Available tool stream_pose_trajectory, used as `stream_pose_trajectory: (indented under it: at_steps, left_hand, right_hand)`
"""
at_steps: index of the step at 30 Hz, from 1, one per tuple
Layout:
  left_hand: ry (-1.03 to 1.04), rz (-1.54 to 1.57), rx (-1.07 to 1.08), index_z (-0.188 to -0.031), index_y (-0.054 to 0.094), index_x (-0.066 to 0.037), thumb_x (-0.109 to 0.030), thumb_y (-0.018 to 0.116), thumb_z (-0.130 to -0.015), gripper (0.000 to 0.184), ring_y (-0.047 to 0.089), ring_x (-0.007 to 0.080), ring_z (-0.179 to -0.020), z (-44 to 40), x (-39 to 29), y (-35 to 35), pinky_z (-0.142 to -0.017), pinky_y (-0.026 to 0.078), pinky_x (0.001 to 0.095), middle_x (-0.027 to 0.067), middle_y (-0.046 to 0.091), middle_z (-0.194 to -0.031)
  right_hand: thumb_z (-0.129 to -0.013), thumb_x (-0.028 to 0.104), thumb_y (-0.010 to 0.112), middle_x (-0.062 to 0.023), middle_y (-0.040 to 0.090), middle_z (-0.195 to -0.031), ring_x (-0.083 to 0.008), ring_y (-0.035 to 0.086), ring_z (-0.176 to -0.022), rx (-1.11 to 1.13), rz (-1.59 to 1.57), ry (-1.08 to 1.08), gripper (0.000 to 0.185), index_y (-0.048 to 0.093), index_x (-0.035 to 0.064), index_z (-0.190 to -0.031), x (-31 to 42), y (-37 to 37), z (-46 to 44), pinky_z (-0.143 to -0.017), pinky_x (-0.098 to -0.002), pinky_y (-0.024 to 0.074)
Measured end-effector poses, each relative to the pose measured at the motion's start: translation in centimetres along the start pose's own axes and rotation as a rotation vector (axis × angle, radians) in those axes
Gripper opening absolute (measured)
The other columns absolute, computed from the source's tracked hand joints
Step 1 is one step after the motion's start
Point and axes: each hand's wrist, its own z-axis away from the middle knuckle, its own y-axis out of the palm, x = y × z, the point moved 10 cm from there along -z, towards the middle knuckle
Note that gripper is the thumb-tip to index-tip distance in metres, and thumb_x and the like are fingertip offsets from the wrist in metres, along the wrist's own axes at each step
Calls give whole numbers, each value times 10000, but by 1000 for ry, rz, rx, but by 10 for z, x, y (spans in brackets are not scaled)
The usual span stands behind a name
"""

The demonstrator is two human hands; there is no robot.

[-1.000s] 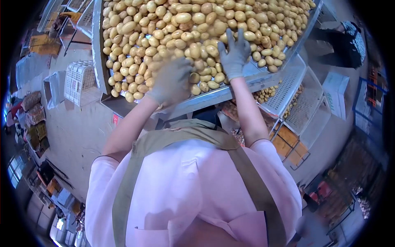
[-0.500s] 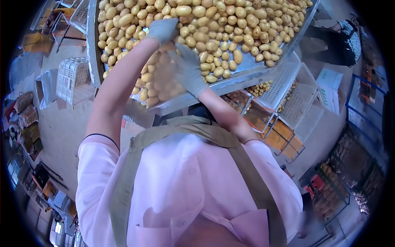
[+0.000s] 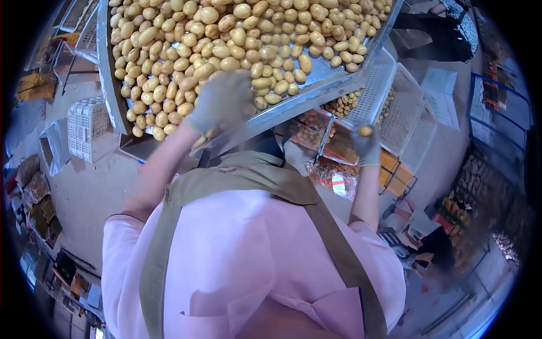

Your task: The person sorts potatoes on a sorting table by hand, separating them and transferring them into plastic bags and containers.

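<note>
A heap of small yellow potatoes covers a metal sorting table with raised edges. My left hand, in a pale glove, is over the potatoes by the near edge. It is smeared by motion, so its fingers and anything in them are unclear. Off to the right, past the table's edge, my gloved right hand grips a single potato. Below that edge, close to this hand, are containers with more potatoes.
White plastic crates stand on the right, beside an orange crate. A white box lies farther out. Another person is at the upper right. On the left floor are a white crate and an open bag.
My right hand has left the heap and moved right, beyond the table's edge, with a potato. My left hand has come nearer to me. The view has shifted, and fewer potatoes lie at the near edge.
</note>
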Motion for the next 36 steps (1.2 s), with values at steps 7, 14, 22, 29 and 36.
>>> stream_pose_trajectory:
  at_steps: [7, 14, 22, 29, 36]
  left_hand:
    - [156, -508, 6, -1245, 563, -23, -173, 637, -885, 397, 680, 311, -929, -190, 1, 35, -773, 542, 439, 139, 696, -1009]
    - [11, -556, 100, -1111, 566, -6, -113, 611, -851, 284, 728, 321, -903, -217, 12, 64, -683, 562, 451, 147, 730, -981]
    - [-149, -181, 17, -1159, 577, -18, -286, 666, -838, 427, 707, 294, -876, -157, 11, -25, -749, 551, 390, 170, 711, -935]
    - [-556, 882, -297, -1176, 629, -29, -136, 642, -939, 261, 567, 77, -853, -58, 120, -25, -740, 488, 227, 23, 643, -1004]
    - [-256, 520, -476, -1284, 588, -85, -262, 637, -943, 387, 573, 166, -926, -51, 67, -46, -788, 459, 284, 47, 613, -1076]
  right_hand:
    - [-946, 236, 610, -99, 614, -1229, -233, 606, -1094, -675, -672, 336, 505, 471, 91, -1409, -33, -66, -97, -901, -364, 500]
    - [-930, 329, 625, -185, 573, -1324, -356, 472, -1310, -430, 198, -292, 514, 546, 79, -1371, 207, 85, -251, -1111, -409, 357]
    - [-935, 321, 604, -230, 543, -1353, -403, 496, -1268, -143, 33, -596, 489, 546, 52, -1340, 290, 178, -178, -1092, -489, 374]
    - [-885, 446, 656, -195, 619, -1287, -363, 588, -1194, -235, 301, -229, 616, 540, 66, -1355, 261, 94, -336, -1012, -439, 464]
    - [-879, 271, 661, -166, 675, -1149, -247, 645, -998, -215, -211, -331, 421, 625, 18, -1214, 302, 97, -285, -883, -358, 514]
